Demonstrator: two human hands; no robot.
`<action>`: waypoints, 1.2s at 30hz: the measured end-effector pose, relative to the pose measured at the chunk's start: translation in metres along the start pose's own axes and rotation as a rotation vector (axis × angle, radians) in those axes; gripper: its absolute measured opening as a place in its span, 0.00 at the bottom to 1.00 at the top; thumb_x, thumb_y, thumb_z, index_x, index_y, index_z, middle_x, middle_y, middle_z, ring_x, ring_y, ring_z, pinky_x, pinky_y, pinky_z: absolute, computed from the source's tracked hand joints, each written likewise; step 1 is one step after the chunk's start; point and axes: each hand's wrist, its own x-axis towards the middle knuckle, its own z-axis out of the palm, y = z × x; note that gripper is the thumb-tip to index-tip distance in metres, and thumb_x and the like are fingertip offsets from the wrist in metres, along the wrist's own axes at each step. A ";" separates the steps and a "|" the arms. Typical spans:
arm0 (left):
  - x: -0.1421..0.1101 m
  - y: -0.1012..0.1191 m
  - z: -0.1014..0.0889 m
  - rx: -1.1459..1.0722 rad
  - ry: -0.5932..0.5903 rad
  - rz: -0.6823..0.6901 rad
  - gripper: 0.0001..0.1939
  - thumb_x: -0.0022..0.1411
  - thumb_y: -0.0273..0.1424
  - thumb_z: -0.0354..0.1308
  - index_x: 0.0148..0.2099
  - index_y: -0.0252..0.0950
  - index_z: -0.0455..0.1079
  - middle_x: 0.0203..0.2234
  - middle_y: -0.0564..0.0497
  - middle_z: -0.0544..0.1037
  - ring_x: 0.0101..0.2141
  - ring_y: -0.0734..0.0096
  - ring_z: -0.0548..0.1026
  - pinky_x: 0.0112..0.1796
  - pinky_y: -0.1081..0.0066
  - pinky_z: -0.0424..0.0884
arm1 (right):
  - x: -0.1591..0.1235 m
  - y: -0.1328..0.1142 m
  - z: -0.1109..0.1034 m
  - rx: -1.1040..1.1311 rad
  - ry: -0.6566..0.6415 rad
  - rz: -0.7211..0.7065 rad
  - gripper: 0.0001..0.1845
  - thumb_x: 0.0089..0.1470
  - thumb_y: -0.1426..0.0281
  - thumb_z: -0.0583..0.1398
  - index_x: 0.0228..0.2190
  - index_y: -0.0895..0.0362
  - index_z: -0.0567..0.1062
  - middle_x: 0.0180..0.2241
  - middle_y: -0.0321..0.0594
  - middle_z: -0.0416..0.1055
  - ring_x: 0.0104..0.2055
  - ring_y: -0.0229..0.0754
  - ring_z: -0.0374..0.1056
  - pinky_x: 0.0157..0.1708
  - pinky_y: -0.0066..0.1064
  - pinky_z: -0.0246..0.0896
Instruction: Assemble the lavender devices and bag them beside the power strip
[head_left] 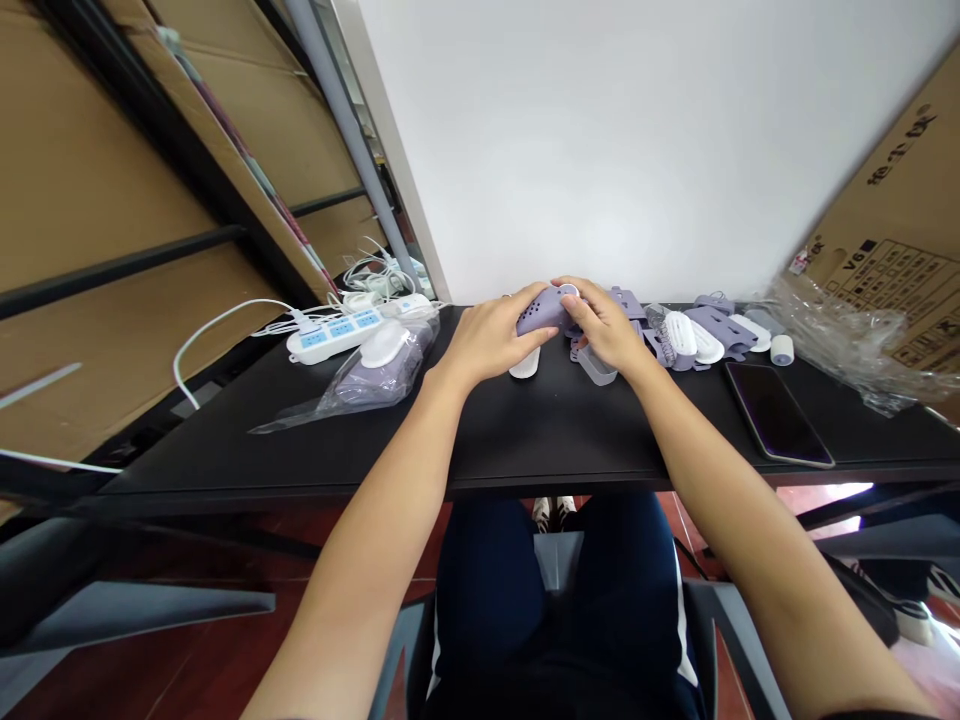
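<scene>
Both of my hands hold one purple plastic casing (541,311) with rows of small holes, raised above the black table (375,440). My left hand (495,335) wraps round its left side. At its right end, my right hand (606,325) grips it, with the thumb by a small white round part (570,290). Beneath the hands, a white oval piece (525,364) lies on the table. Near the right wrist is a clear plastic cup-like part (598,370). Fingers hide some of the casing.
A bagged purple item (375,370) with a white top lies left, before a power strip (337,332). On the right are several purple and white parts (705,335), a white cylinder (781,350), a phone (778,412), plastic wrap (847,325) and a cardboard box (900,230). A white panel (600,140) stands behind.
</scene>
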 end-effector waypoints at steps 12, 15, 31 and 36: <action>0.000 0.001 0.005 0.009 -0.006 0.017 0.33 0.68 0.45 0.60 0.72 0.47 0.63 0.60 0.50 0.78 0.56 0.50 0.78 0.54 0.60 0.71 | -0.006 0.001 0.004 -0.172 -0.045 -0.090 0.31 0.68 0.42 0.49 0.58 0.43 0.76 0.59 0.40 0.71 0.65 0.50 0.61 0.67 0.50 0.59; 0.000 0.002 0.005 0.027 -0.026 0.042 0.31 0.69 0.45 0.58 0.72 0.47 0.63 0.59 0.50 0.79 0.55 0.51 0.79 0.51 0.61 0.72 | -0.008 0.000 0.004 -0.248 -0.039 -0.101 0.34 0.70 0.42 0.45 0.62 0.44 0.73 0.60 0.41 0.70 0.68 0.48 0.59 0.73 0.50 0.46; 0.008 -0.011 0.019 -0.256 0.331 -0.068 0.30 0.70 0.48 0.58 0.69 0.46 0.63 0.61 0.46 0.76 0.59 0.53 0.75 0.58 0.59 0.69 | -0.001 -0.006 -0.019 -0.514 0.243 -0.005 0.30 0.71 0.49 0.44 0.55 0.48 0.77 0.52 0.46 0.75 0.51 0.52 0.72 0.53 0.46 0.69; 0.022 -0.032 0.020 -0.981 0.564 -0.196 0.35 0.63 0.59 0.58 0.62 0.41 0.68 0.54 0.44 0.80 0.52 0.59 0.80 0.51 0.64 0.76 | -0.022 -0.021 -0.021 -1.174 0.013 0.369 0.23 0.68 0.53 0.53 0.48 0.55 0.79 0.41 0.56 0.80 0.47 0.63 0.75 0.48 0.56 0.67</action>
